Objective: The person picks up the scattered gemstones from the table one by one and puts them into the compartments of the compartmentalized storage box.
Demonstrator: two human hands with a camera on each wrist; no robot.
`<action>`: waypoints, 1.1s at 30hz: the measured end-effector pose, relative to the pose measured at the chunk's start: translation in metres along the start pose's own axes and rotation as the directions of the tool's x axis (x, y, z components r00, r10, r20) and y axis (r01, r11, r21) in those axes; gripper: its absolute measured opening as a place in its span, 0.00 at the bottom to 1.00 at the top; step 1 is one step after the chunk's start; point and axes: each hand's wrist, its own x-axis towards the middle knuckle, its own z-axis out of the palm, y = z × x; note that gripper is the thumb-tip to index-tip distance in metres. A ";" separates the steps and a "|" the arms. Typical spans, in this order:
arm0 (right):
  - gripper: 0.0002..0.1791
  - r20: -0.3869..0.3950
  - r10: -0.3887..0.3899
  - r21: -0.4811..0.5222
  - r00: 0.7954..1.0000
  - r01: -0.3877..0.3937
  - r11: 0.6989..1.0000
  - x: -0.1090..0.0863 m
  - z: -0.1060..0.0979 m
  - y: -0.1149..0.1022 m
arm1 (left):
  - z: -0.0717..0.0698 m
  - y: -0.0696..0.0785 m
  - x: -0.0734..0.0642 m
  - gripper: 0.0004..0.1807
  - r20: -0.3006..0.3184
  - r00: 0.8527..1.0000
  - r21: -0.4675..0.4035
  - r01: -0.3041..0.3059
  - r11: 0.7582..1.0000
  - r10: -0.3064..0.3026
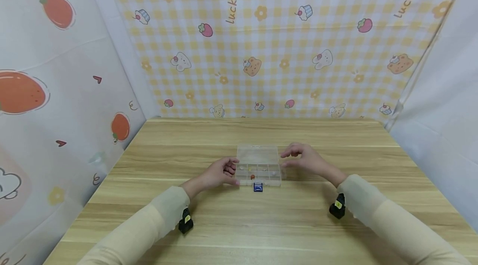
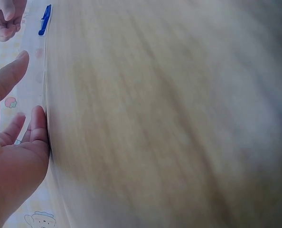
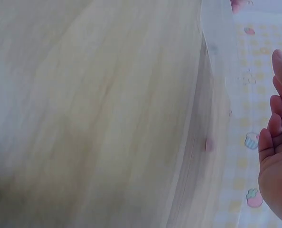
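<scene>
A clear plastic compartment box (image 1: 276, 182) sits on the table with its see-through lid (image 1: 257, 154) raised at the back. A blue latch (image 1: 258, 187) hangs at the middle of its front edge. Small pieces lie in some compartments, among them a reddish-brown one (image 1: 252, 177); the others are too small to make out. At the box's left side is my left hand (image 1: 220, 172), thumb by the front corner and fingers loosely bent along the side. My right hand (image 1: 304, 159) hovers beside the right side near the lid, thumb and fingers parted, holding nothing.
The box stands toward the back of a wood-grain table (image 1: 239, 223). Behind it hangs a yellow checked cloth (image 1: 231, 86), with pale cloth on the left and right sides. A small black device (image 1: 185, 222) is fastened at each wrist.
</scene>
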 end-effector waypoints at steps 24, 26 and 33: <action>0.17 0.041 0.182 0.042 0.982 -0.184 0.982 -0.012 -0.024 0.032 | -0.001 0.000 0.001 0.40 0.003 1.000 0.006 -0.004 1.000 0.004; 0.16 0.054 0.195 0.049 0.979 -0.198 0.979 -0.013 -0.024 0.032 | 0.000 0.000 0.000 0.40 0.003 1.000 0.010 -0.002 1.000 0.002; 0.15 0.114 0.235 0.074 0.965 -0.244 0.967 -0.014 -0.025 0.026 | 0.000 0.001 0.000 0.40 -0.001 1.000 0.012 0.004 1.000 -0.004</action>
